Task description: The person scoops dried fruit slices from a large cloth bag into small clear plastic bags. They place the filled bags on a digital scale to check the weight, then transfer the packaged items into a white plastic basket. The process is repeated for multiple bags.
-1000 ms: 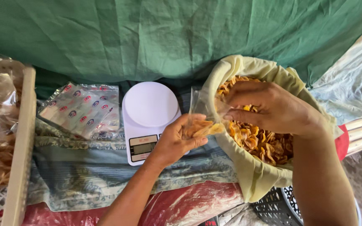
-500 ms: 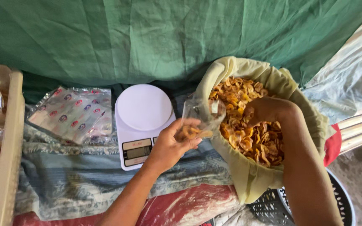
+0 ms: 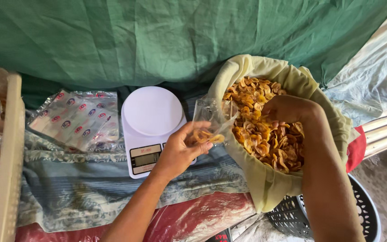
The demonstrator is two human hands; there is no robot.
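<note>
While only a few chips lie in it, the small clear bag [image 3: 211, 123] is pinched open by the left hand [image 3: 182, 150], just at 9 o'clock of the sack of chips [image 3: 265, 130]. Right hand [image 3: 287, 110] is cupped down into the chips, apparently gathering some. Judged: filling barely begun. White scale [image 3: 151, 127], at 9 o'clock of the bag, carries nothing; a stack of unfilled packets [image 3: 79, 118] lies beyond.

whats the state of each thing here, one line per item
left hand: holding a small clear bag open
small clear bag: open, a few chips inside
right hand: down in the chips
cloth sack: open, rim rolled down, full of chips
kitchen scale: platform bare
</note>
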